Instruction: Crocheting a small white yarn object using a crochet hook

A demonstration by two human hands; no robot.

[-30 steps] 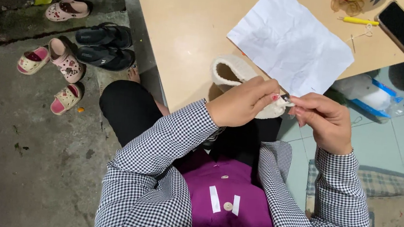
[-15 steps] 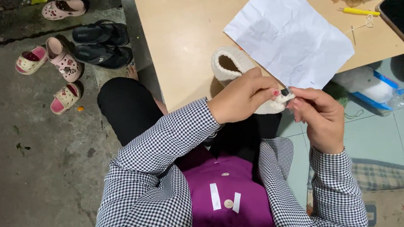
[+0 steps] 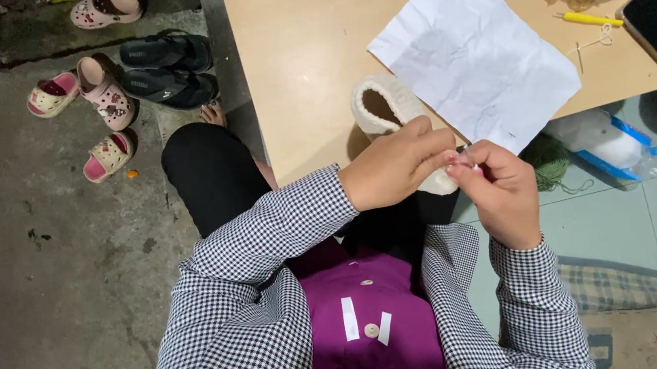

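Both hands meet just off the bench's near edge. Left hand [image 3: 395,167] grip is pinched together on the cream, soft knitted slipper-shaped piece [image 3: 381,105], which lies at the pale wooden bench [image 3: 294,51] near edge, long axis running away toward the creased white paper sheet [image 3: 476,58]. Right hand [image 3: 503,191] fingertips are pressed together on something tiny at the left fingertips; can't tell what.

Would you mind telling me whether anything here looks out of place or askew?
Only small things: the paper is creased and hangs over the table edge, and the cream slipper sits right at that edge. The left hand and right hand pinch something tiny.
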